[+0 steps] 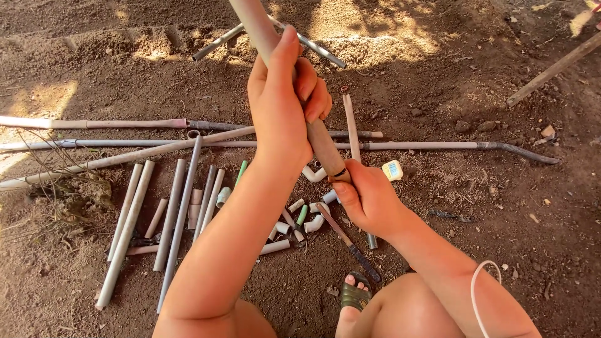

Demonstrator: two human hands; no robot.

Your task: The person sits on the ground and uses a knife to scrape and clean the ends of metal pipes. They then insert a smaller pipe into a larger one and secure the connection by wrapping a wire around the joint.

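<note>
My left hand (285,103) is wrapped around a long pale plastic pipe (253,22) that rises out of the top of the view. My right hand (369,194) grips the same pipe at its lower, dirt-stained end (325,147), just below the left hand. Both hands hold it over bare brown soil. Under the hands lies a scatter of short white and green pipe pieces and elbow fittings (300,219).
Several grey pipe lengths (172,213) lie side by side on the left. Long pipes (407,145) run across the ground behind. A small white and blue container (392,169) sits near my right hand. My sandalled foot (355,294) and knees are at the bottom.
</note>
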